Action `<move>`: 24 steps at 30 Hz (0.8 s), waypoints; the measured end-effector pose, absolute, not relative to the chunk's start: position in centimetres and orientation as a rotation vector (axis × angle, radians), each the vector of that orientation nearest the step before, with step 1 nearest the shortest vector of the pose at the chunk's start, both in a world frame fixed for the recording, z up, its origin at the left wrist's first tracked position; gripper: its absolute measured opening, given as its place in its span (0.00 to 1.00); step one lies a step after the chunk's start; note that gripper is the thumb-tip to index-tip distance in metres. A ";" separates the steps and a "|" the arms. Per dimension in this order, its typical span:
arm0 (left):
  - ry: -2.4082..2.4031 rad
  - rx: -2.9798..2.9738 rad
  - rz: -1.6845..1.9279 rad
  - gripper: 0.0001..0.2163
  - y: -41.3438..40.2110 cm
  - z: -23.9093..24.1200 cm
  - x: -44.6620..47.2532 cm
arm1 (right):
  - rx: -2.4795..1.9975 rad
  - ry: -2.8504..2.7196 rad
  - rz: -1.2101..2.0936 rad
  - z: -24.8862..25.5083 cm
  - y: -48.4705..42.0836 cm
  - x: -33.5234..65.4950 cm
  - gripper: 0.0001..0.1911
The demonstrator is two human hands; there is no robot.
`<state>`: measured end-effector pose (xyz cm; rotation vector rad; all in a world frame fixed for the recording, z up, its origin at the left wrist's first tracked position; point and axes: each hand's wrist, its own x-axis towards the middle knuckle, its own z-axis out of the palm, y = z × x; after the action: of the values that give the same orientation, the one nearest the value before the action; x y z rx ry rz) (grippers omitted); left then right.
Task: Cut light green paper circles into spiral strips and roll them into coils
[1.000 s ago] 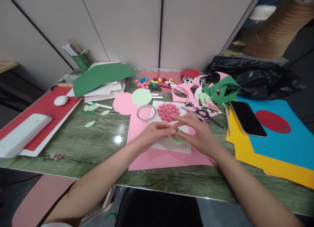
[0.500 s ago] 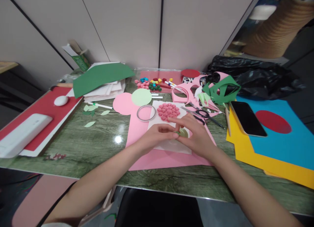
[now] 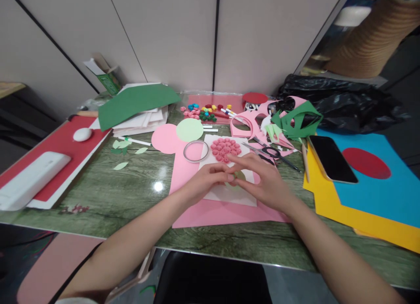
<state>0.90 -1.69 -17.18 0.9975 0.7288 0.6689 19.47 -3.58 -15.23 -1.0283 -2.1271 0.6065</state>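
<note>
At frame centre, the left hand (image 3: pixel 205 181) and right hand (image 3: pixel 262 183) meet fingertip to fingertip over a small green paper piece (image 3: pixel 239 176) on a white sheet (image 3: pixel 241 197). Just above lie pink paper coils (image 3: pixel 225 148); scissors (image 3: pixel 271 153) lie to the right.

Work surface is a green marble-pattern table (image 3: pixel 108 194) set against a pale panelled wall. Directly on it: a red mat (image 3: pixel 62 142) at the left edge bearing a white oblong case (image 3: pixel 31 179), a stack of white sheets (image 3: pixel 144 119) topped with green card, loose pale green leaf cut-outs (image 3: pixel 120 165), a large pink sheet (image 3: pixel 210 207) at centre, and layered yellow card (image 3: pixel 331 203) and blue card (image 3: pixel 383 186) at right. A black plastic bag (image 3: pixel 341 107) lies at the far right rear, with small coloured paper coils (image 3: pixel 201 111) near the rear centre.
</note>
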 end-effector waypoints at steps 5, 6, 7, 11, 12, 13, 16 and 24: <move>0.830 1.133 0.669 0.06 -1.8 -17.2 0.9 | -1.055 -2.155 0.633 -15.4 -3.5 19.5 0.26; 0.840 1.130 0.671 0.07 -1.8 -17.2 0.9 | -1.065 -2.133 0.615 -15.4 -3.5 19.5 0.28; 0.842 1.113 0.676 0.07 -1.9 -17.2 0.9 | -1.075 -2.106 0.597 -15.4 -3.5 19.5 0.29; 0.814 1.029 0.683 0.08 -2.1 -17.2 1.0 | -1.089 -2.019 0.577 -15.4 -3.6 19.3 0.34; 0.806 1.019 0.684 0.08 -2.1 -17.2 1.0 | -1.091 -2.010 0.582 -15.5 -3.6 19.3 0.34; 0.800 1.012 0.684 0.08 -2.1 -17.2 1.1 | -1.095 -2.008 0.586 -15.5 -3.6 19.2 0.35; 0.792 0.991 0.686 0.08 -2.2 -17.2 1.2 | -1.084 -2.025 0.574 -15.7 -3.6 19.0 0.34; 0.803 0.957 0.694 0.08 -2.3 -17.5 1.4 | -1.052 -2.050 0.545 -16.3 -3.7 18.8 0.32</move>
<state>1.39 -2.28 -17.51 0.9573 0.8032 0.6944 18.76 -3.70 -16.35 -1.0518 -2.0496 0.5447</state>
